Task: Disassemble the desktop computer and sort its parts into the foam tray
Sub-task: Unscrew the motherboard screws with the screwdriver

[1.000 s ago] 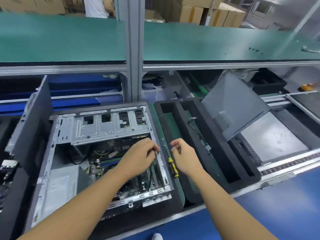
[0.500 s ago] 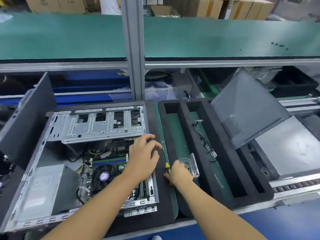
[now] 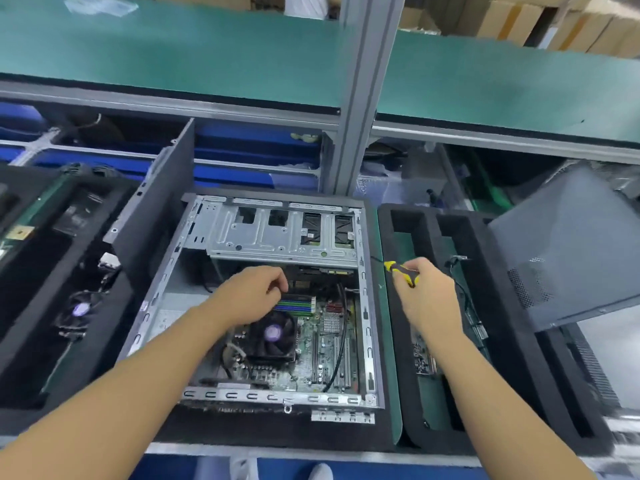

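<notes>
A worker's right hand (image 3: 427,301) is clamped around a yellow-and-black screwdriver (image 3: 401,272), whose handle end juts toward 10 o'clock. The hand hovers over the black foam tray (image 3: 502,323), where a circuit card (image 3: 424,356) already lies in a slot at the hand's 6 o'clock. The left hand (image 3: 252,296) hangs inside the open desktop computer (image 3: 363,306) with its fingers curled; whether they pinch anything cannot be told. The memory sticks (image 3: 299,303) sit just beside its fingertips at 3 o'clock and the processor fan (image 3: 273,336) lies near at 5 o'clock. The metal drive cage (image 3: 284,233) spans the chassis at 12 o'clock. The computer lies at the right hand's 9 o'clock, just beside the tray. Its grey side panel (image 3: 568,251) leans tilted over the tray's far edge at 3 o'clock. The stripping appears to be partway through, with the board, fan and memory still mounted. The next part out is probably on the motherboard. That would call for swinging the screwdriver leftward into the case and seating its tip squarely, or for the left fingers to release the memory clips. A second tray (image 3: 31,344) of parts sits at the far left.
</notes>
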